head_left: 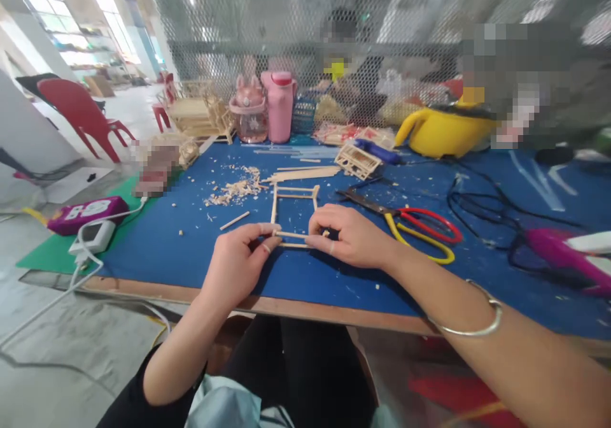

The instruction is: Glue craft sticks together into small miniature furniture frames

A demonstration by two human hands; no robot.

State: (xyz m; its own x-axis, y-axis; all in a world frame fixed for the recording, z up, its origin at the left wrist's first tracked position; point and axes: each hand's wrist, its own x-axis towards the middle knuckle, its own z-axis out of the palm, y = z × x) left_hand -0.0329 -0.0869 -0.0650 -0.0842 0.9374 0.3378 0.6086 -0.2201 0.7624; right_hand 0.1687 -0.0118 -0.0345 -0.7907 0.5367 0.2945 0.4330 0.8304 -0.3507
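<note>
A small rectangular frame of thin wooden sticks (296,195) lies on the blue table top in front of me. My left hand (243,256) pinches its near left corner between thumb and fingers. At the near right corner my right hand (348,234) is closed on the same frame, its fingertips hiding the joint. Two near sticks span the gap between my hands. A loose short stick (234,220) rests left of the frame. Scissors (405,221) with one red and one yellow handle lie just beyond my right hand.
Wood scraps (238,189) and a bundle of sticks (305,174) lie behind the frame, near a small wooden model (359,160). Farther back stand a pink bottle (280,106), a clear jar (251,122) and a yellow container (449,134). Black cables (482,205) cross the right side.
</note>
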